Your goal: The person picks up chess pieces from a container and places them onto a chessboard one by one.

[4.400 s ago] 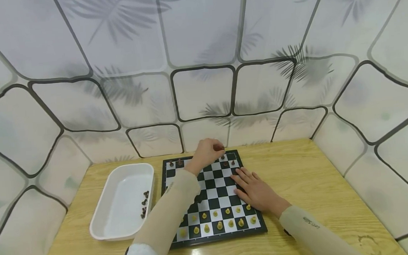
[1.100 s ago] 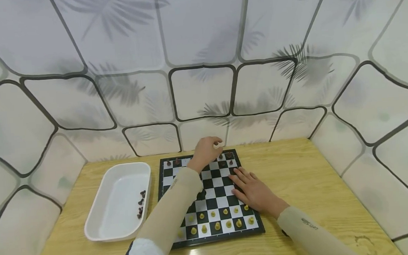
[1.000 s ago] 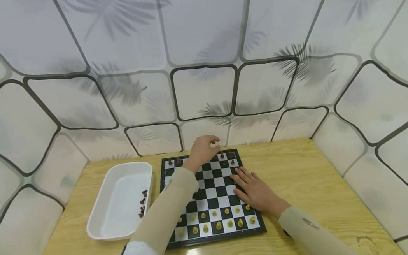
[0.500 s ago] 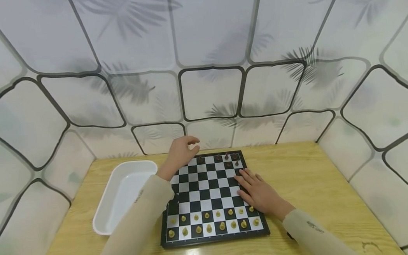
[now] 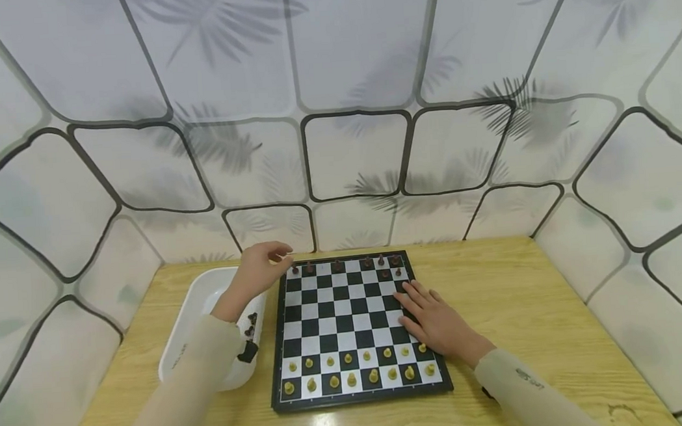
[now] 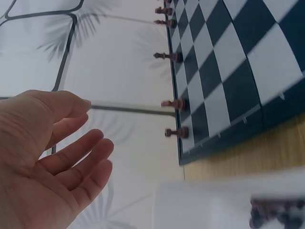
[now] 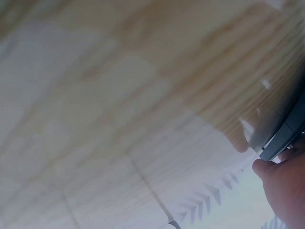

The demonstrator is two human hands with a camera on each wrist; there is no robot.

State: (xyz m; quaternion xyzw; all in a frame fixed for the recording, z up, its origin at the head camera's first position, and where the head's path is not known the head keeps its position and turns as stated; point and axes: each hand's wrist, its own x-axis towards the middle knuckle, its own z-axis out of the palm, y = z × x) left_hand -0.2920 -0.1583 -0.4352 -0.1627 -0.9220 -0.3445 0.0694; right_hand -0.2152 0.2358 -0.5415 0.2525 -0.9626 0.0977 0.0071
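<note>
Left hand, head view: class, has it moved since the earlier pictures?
Yes. The left hand has moved left across the chessboard, from its far middle to near its far left corner.

No text legible. Dark print on right sleeve and left sleeve unreadable; pale marks on chessboard rim too small

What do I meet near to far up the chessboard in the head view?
Near row of yellow pieces → second row of yellow pieces → fingertips of the right hand at the right edge → two small dark red pieces near the far right corner → far row of dark red pieces.
</note>
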